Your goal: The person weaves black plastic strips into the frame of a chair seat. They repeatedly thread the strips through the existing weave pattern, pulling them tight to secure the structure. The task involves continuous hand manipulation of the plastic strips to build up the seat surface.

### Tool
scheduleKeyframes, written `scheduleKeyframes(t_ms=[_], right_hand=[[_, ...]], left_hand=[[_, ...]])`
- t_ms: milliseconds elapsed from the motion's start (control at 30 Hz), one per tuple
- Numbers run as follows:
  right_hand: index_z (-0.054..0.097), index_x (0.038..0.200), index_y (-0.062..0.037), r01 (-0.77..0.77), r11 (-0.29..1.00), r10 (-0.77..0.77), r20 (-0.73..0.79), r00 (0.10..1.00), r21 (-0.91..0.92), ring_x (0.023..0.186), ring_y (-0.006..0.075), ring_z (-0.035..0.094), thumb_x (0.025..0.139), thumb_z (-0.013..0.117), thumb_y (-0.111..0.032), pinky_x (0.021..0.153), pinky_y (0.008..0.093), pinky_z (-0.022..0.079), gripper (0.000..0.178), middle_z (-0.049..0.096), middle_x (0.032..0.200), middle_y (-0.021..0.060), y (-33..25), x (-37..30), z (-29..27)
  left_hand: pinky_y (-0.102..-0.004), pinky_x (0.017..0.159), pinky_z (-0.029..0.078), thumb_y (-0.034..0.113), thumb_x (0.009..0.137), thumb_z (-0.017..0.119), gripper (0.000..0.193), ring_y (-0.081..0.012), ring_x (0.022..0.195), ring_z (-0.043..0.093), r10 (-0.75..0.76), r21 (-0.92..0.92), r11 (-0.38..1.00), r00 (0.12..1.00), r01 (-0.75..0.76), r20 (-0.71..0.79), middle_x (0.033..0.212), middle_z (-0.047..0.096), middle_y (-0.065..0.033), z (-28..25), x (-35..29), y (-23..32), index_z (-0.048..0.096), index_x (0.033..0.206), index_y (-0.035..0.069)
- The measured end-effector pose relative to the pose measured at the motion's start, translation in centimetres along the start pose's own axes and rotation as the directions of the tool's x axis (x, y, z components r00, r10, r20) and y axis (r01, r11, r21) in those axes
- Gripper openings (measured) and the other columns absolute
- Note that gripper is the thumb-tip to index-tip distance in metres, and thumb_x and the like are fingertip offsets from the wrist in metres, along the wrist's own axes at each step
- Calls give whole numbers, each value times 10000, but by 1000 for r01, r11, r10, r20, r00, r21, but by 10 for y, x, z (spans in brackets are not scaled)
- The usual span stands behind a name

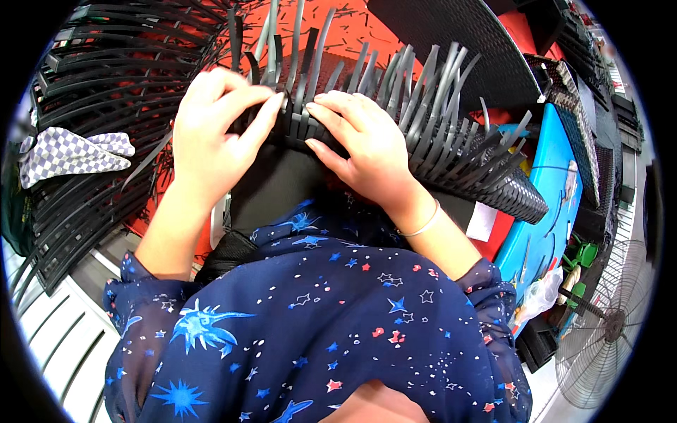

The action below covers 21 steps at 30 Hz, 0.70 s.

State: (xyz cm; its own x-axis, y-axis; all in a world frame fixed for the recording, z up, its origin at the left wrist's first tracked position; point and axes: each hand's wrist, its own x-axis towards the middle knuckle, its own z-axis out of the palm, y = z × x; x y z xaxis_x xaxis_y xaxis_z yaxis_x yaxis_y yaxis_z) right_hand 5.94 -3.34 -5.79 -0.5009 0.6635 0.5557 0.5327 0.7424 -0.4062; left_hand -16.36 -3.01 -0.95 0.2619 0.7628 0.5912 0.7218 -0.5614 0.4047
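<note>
A long black woven panel of flat plastic strips (509,189) lies across in front of me, with many loose strip ends (423,92) sticking up along its edge. My left hand (218,127) pinches one dark strip between thumb and forefinger at this edge; its fingertips are slightly blurred. Close beside it, my right hand (367,137) grips the woven edge, thumb on the near side and fingers over the top. Between the two hands, several grey-black strips stand upright out of the weave.
Long black strips (106,92) fan out at the left, with a checkered cloth (74,154) on them. Strip scraps litter a red surface (338,28) behind the panel. At the right are a blue table (546,183), a clear plastic bag (541,295) and a standing fan (613,326).
</note>
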Motion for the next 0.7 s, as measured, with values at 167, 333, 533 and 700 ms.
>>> scheduleKeyframes(t_ms=[167,333,533,700], right_hand=[[657,1163,-17,13,1000,-13,-31,999,-5,1007,319,632,768,787,-162,895,400,520,440,638,1163,119,2,-1,0],[651,1141,3,-23,1000,23,11,1000,14,1081,310,621,775,771,-157,964,423,494,417,634,1166,128,-2,0,-3],[680,1129,-15,-25,999,25,-9,1000,-25,1059,302,636,775,780,-168,950,408,503,397,655,1151,117,-4,0,-2],[689,1132,-31,-34,999,33,-29,999,-35,1045,290,642,781,782,-184,942,404,505,394,657,1151,109,-3,-3,3]], left_hand=[[-310,691,467,72,805,779,209,-190,801,580,-121,-86,990,991,116,-55,917,609,-68,12,-23,-7,726,1006,67],[-318,789,490,14,826,739,229,-213,886,599,-209,-202,962,971,183,-115,1021,630,-95,20,-49,-7,677,1045,36],[-395,918,494,68,815,762,325,-301,1054,613,-167,-27,986,979,165,-118,1126,649,-136,14,-59,-12,682,1127,19],[-377,868,500,149,818,766,307,-278,981,632,-104,61,993,994,103,12,1077,673,-108,8,-43,-7,694,1096,38]])
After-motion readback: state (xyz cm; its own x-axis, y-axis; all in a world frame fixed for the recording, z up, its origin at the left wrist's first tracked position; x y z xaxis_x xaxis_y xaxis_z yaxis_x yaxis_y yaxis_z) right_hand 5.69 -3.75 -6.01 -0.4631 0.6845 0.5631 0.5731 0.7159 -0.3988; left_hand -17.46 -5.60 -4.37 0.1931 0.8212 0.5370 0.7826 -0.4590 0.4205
